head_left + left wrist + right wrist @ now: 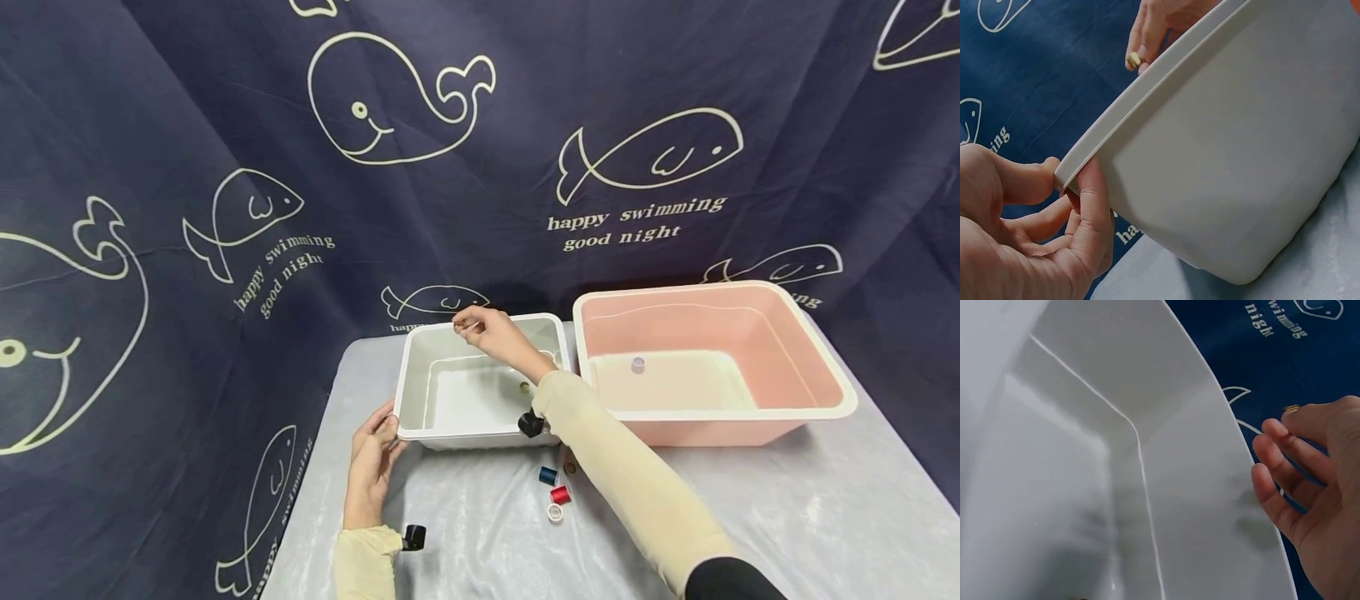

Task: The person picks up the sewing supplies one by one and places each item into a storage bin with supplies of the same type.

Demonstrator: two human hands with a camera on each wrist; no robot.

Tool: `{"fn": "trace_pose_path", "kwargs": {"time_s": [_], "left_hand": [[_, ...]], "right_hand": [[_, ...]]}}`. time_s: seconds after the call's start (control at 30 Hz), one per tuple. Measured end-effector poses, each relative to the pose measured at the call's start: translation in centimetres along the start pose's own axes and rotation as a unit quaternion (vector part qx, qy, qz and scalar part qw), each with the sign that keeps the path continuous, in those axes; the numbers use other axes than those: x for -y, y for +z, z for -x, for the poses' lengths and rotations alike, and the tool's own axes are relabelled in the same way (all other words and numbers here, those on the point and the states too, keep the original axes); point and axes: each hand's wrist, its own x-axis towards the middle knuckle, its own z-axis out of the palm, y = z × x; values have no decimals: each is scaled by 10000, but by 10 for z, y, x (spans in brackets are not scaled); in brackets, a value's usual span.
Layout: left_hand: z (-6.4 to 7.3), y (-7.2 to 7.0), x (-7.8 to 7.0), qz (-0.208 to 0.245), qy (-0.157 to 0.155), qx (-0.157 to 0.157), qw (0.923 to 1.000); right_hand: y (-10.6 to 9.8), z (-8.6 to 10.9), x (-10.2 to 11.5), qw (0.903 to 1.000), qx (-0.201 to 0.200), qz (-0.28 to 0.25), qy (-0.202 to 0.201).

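My left hand grips the near left corner of a white plastic basin, thumb on the rim and fingers beneath it in the left wrist view. Above the basin's far rim, my right hand pinches a small gold spool of thread, mostly covered by the fingertips. In the right wrist view this hand's other fingers are loosely bent beside the basin wall. A small olive-yellow spool lies on the basin floor. The right forearm hides part of the basin's right side.
A larger pink basin stands to the right, with a pale spool inside. On the grey cloth in front lie a blue spool, a red spool, a white spool and a brown spool. A dark printed curtain hangs behind.
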Motion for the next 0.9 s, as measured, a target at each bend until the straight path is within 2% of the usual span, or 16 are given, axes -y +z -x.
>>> {"fn": "trace_pose_path", "kwargs": {"time_s": [0.3,0.57,0.77,0.9], "left_hand": [[0,0,-3,-82,-54,-60,9999],[1,2,-1,-90,-180,32,9998],[1,2,-1,-107,-141,45,9998],[1,0,-1,-69,-104,29,9999]], "right_hand": [[4,-14,-12,9998,80,161,94],[6,-19,-25,9965,613,568,-87],[13,-21,-33,9944,989,376,-48],[19,-26,-37,9913,1197,501,-210]]}}
